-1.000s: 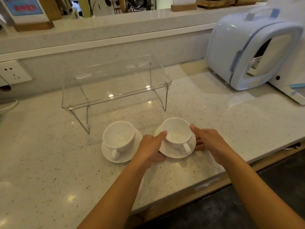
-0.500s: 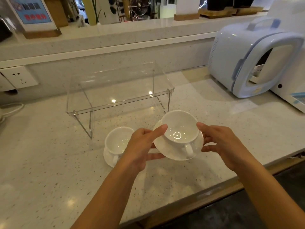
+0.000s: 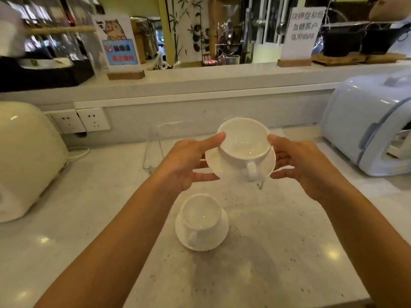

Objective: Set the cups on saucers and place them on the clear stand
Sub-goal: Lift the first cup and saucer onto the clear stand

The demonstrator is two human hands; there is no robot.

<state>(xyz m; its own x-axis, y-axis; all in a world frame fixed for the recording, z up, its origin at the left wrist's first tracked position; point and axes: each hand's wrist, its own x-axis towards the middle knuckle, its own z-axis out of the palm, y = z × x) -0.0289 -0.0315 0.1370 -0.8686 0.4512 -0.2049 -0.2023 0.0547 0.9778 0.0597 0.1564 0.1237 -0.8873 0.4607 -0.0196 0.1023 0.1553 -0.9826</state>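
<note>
A white cup [image 3: 243, 138] sits on its white saucer [image 3: 215, 162], and both are held up in the air in front of the clear stand [image 3: 153, 147]. My left hand [image 3: 189, 161] grips the saucer's left edge with the thumb on the cup's rim. My right hand [image 3: 298, 161] grips the right edge the same way. The cup's handle points toward me. The stand is mostly hidden behind my hands and the cup. A second white cup [image 3: 200, 216] rests on its saucer [image 3: 223, 227] on the counter below.
A pale blue appliance [image 3: 364, 127] stands at the right. A cream rounded appliance [image 3: 26, 156] stands at the left, with wall sockets [image 3: 82, 121] behind it. A raised ledge [image 3: 200, 81] with sign holders runs along the back.
Both hands have lifted the right cup and saucer off the counter and carried it up and forward toward the stand. The view has tilted upward. The other cup stays on the counter.
</note>
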